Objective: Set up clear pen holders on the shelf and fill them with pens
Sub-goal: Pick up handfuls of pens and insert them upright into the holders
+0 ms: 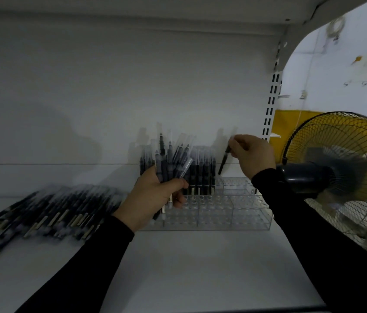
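Black sleeves reach over the white shelf (189, 267). Left hand (153, 195) grips a fanned bundle of pens (169, 159) at the front left of the clear holders (218, 213). Right hand (253, 154) pinches one pen (224, 160) by its top, tip down above the back rows, beside pens already standing there. More pens (49, 213) lie piled to the left. Right of the shelf stands a fan (336, 168).

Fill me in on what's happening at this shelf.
A person is loading pens into a clear pen holder on the shelf. The left hand grips a bundle of pens; the right hand pinches a single pen above the holder. Some back slots are filled. A pile of pens lies to the left.
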`<state>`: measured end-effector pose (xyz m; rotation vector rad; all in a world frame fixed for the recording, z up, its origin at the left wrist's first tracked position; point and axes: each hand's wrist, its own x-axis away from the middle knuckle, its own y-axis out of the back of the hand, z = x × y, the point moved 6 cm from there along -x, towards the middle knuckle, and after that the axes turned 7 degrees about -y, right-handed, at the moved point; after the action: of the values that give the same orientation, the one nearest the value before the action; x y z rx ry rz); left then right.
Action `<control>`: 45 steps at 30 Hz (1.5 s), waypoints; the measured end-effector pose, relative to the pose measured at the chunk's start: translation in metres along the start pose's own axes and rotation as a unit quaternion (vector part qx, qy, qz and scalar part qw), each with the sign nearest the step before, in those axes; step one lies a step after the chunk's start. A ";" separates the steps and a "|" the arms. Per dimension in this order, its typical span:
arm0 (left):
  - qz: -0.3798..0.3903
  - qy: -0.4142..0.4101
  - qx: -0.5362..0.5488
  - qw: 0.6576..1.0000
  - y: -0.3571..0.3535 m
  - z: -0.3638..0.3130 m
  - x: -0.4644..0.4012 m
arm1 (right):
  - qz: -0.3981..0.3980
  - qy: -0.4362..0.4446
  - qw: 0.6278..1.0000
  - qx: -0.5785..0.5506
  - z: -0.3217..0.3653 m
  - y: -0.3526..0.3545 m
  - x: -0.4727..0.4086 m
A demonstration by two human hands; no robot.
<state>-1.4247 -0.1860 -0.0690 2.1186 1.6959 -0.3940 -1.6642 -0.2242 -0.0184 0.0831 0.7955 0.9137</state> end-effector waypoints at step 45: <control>-0.021 0.029 0.060 0.998 -0.001 0.000 0.002 | 0.086 -0.206 0.832 -0.509 0.012 -0.002 0.028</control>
<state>-1.4256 -0.1836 -0.0705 2.2037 1.7929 -0.4611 -1.6455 -0.2017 -0.0267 -0.5798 -0.1748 1.3368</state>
